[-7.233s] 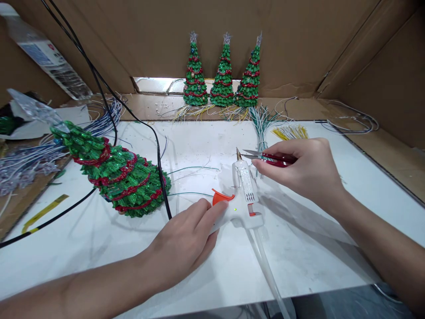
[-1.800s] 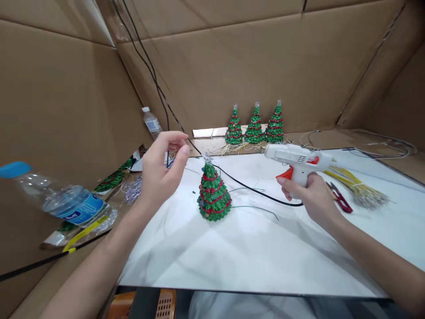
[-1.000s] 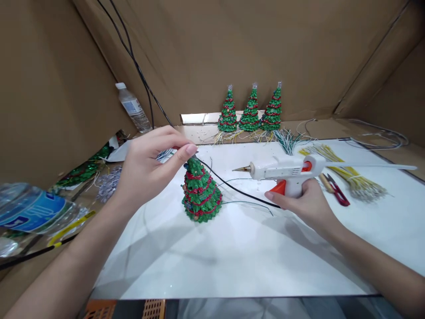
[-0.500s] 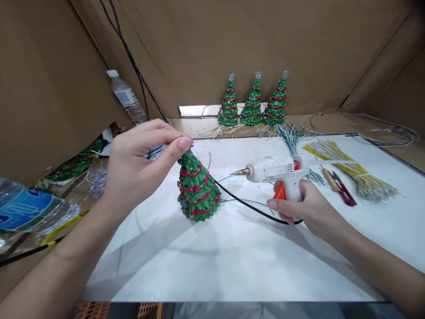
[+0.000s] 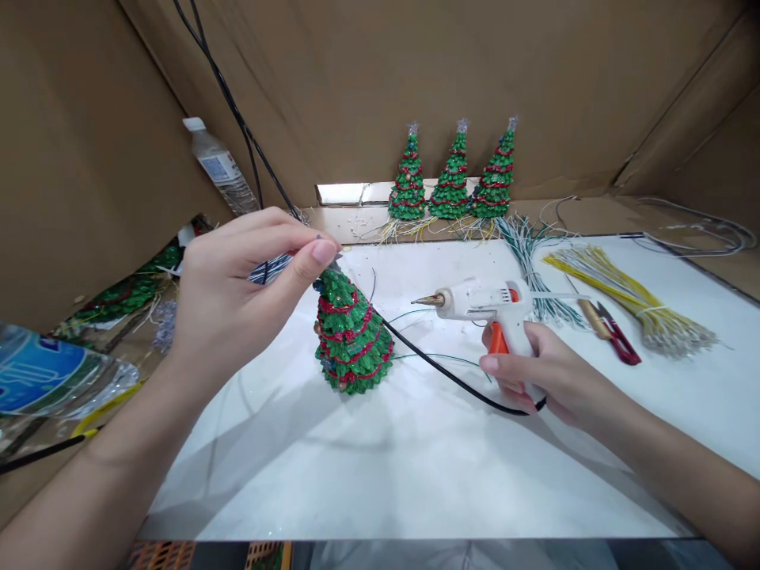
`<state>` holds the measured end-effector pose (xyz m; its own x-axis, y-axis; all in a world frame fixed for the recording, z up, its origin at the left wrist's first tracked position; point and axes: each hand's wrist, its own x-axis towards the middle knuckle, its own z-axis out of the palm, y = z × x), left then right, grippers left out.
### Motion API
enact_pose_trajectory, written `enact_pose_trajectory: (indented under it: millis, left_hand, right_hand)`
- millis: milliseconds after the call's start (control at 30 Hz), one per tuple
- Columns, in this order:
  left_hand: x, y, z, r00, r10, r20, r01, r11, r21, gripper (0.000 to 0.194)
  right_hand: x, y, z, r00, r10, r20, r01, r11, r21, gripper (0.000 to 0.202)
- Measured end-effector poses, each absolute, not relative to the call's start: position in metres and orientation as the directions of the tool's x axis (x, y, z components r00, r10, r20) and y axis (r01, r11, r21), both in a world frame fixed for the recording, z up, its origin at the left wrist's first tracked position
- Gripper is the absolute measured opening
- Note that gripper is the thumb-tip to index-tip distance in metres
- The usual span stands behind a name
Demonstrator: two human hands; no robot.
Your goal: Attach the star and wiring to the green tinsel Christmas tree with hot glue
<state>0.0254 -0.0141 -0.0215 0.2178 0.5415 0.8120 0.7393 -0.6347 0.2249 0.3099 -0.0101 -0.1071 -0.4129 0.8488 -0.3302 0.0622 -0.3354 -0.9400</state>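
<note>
A small green Christmas tree figure with red garlands stands on the white board, tilted a little to the left. My left hand pinches the greyish star at its tip between thumb and forefinger; the fingers cover most of the star. Thin wires trail from the tree to the right. In my right hand is a white hot glue gun with an orange trigger. Its metal nozzle points left toward the tree, some way apart from it, and a clear glue stick sticks out behind.
Three finished-looking trees with stars lean along the cardboard wall. To the right lie green-white wires, a yellow-white wire bundle and red-handled snips. Water bottles lie left. A black cord crosses the board.
The glue gun has tilted slightly, its rear and handle dropping a little. My left hand has shifted slightly left, still at the star. The tree stays in about the same place.
</note>
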Motion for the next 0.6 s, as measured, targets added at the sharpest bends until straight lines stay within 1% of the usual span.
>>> enact_pose_trajectory:
  millis: [200,600]
  left_hand:
    - [0.0267,-0.0139,-0.0222,0.196,0.555,0.809,0.742,-0.623,0.247,0.011]
    - [0.0270,-0.0149,-0.0228,0.191,0.553,0.811,0.747,-0.618,0.245,0.011]
  right_hand:
    - [0.3086,-0.0112,-0.1037,-0.485,0.809,-0.333,0.021,-0.370,-0.929,0.038]
    - [0.3077,-0.0117,-0.1018,-0.506,0.773,-0.383,0.037,-0.424,-0.905,0.043]
